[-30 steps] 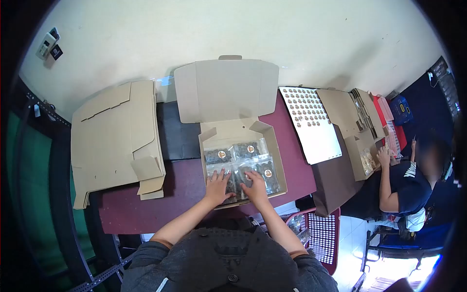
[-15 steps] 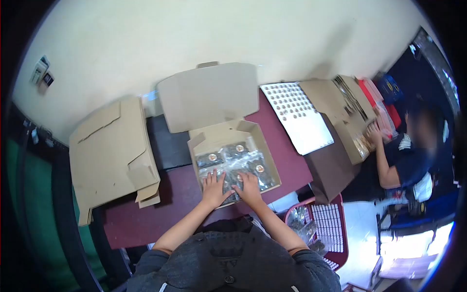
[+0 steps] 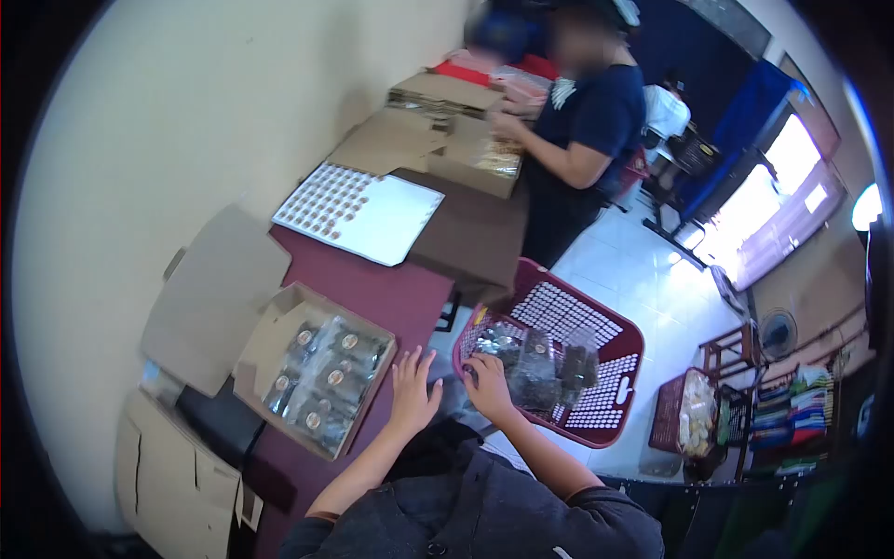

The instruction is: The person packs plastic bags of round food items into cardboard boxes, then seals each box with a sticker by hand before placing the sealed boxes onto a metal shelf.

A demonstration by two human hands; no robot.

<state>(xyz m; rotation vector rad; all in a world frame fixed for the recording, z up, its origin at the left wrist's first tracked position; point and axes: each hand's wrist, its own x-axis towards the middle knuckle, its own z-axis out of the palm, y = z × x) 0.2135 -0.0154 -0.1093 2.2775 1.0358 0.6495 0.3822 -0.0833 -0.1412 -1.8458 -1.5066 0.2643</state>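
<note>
My left hand (image 3: pixel 415 393) is open over the table edge, fingers spread, just right of the cardboard box (image 3: pixel 374 389). Nothing is in it. My right hand (image 3: pixel 488 387) reaches to the near left rim of a maroon plastic basket (image 3: pixel 636 359), its fingers slightly bent and holding nothing that I can see. Several clear plastic packets (image 3: pixel 538 371) with dark contents lie in this basket. Inside the box, more dark packets (image 3: pixel 321 382) with round stickers lie side by side. The box's lid (image 3: pixel 209 303) is folded back toward the wall.
A white sheet of round stickers (image 3: pixel 400 222) lies on the maroon table (image 3: pixel 358 282). Flattened cardboard (image 3: pixel 172 480) is at the lower left. A co-worker (image 3: pixel 591 121) stands at another open box (image 3: pixel 475 172). A second basket (image 3: pixel 669 410) stands on the floor at right.
My view has swung right. Both my hands have left the packets in the box and moved right, the right one to the basket, the left one beside the box. The co-worker now stands upright.
</note>
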